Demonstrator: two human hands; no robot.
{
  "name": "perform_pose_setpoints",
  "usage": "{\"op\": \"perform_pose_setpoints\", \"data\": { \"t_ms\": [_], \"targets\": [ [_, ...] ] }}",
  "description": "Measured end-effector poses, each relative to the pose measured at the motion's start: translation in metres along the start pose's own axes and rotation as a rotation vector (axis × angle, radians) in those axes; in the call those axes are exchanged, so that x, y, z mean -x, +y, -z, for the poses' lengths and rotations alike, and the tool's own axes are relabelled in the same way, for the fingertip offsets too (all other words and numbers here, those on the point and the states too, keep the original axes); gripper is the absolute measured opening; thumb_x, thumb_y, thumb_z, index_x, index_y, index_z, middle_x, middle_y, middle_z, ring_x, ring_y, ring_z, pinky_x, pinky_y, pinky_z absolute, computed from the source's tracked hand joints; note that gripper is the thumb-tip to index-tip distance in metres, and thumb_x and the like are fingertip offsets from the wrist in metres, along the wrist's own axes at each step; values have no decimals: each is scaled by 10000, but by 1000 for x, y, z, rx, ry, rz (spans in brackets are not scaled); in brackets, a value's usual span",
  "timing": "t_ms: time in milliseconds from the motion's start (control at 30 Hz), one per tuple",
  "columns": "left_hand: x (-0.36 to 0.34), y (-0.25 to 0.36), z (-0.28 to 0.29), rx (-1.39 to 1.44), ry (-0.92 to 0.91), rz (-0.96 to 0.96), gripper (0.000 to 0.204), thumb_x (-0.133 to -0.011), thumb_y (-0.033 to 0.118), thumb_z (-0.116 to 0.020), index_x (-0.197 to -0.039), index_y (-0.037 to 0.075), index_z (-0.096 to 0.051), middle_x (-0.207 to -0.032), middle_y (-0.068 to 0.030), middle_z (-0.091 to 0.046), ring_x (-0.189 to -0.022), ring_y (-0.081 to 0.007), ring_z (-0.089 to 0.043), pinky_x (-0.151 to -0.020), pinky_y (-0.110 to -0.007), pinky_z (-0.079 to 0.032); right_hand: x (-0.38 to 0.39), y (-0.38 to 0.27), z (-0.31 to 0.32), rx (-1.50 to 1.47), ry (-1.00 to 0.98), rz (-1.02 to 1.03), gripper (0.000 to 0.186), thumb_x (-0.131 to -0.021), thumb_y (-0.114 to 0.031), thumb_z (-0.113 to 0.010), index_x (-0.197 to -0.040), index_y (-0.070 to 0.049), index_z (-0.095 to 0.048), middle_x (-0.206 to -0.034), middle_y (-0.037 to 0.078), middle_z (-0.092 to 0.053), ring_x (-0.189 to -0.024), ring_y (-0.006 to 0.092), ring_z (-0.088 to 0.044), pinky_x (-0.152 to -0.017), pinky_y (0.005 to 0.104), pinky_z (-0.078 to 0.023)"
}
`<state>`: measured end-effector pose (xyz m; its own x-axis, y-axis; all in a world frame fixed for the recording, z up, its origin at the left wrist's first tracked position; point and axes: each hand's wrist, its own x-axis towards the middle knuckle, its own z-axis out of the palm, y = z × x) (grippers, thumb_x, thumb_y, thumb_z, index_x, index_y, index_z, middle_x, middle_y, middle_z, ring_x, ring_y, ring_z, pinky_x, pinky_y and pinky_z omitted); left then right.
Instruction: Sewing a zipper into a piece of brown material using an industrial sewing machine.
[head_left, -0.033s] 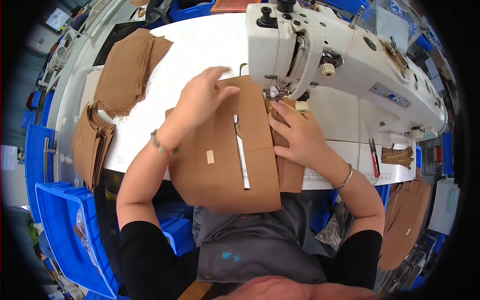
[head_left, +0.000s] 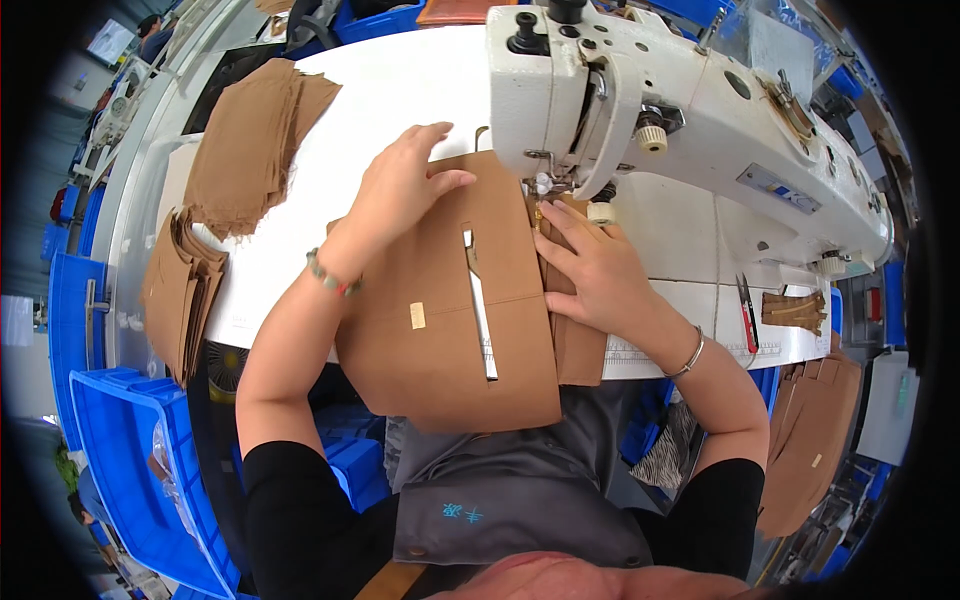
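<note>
A brown fabric panel (head_left: 400,375) with a long narrow slot and a small pale tag lies on the white table, its near edge hanging over the front. My left hand (head_left: 408,185) is over its far left part, fingers apart and thumb stretched out, holding nothing. Beside the presser foot, my right hand (head_left: 592,262) lies with spread fingers on the panel's right edge and a second brown strip (head_left: 580,352) alongside it. The white sewing machine (head_left: 560,110) has its needle area just beyond the right fingertips, where a bit of brass-coloured zipper shows. The needle tip is hidden.
Stacks of brown fabric pieces (head_left: 240,150) and folded brown panels (head_left: 185,290) lie at the left. Red-handled thread snips (head_left: 748,315) and a bundle of brown zippers (head_left: 793,312) are at the right. A blue crate (head_left: 130,390) stands at the lower left.
My left hand's fingers have shifted slightly left and up. My right hand stays on the fabric by the presser foot; the panel has barely moved.
</note>
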<state>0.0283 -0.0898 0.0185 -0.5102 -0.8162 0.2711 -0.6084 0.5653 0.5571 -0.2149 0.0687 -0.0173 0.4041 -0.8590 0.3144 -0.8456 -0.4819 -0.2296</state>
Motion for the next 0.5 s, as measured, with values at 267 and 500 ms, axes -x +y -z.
{"op": "perform_pose_setpoints", "data": {
  "t_ms": [267, 500],
  "targets": [
    [35, -16, -17, 779, -245, 3, 199, -826, 84, -871, -886, 43, -686, -1006, 15, -647, -704, -28, -505, -629, -205, -447, 4, 1, -2, 23, -17, -7, 764, -713, -403, -848, -1370, -81, -630, -1538, 167, -484, -1400, 329, -517, -968, 446, -464],
    [28, 55, -52, 485, -40, -84, 227, -821, 103, -866, -916, 30, -674, -830, -38, -651, -599, -103, -551, -595, -268, -493, 6, 8, -5, -91, 48, -8, 724, -861, -576, -705, -1362, -58, -638, -1332, 200, -631, -1234, 357, -592, -1152, 541, -369]
  ]
}}
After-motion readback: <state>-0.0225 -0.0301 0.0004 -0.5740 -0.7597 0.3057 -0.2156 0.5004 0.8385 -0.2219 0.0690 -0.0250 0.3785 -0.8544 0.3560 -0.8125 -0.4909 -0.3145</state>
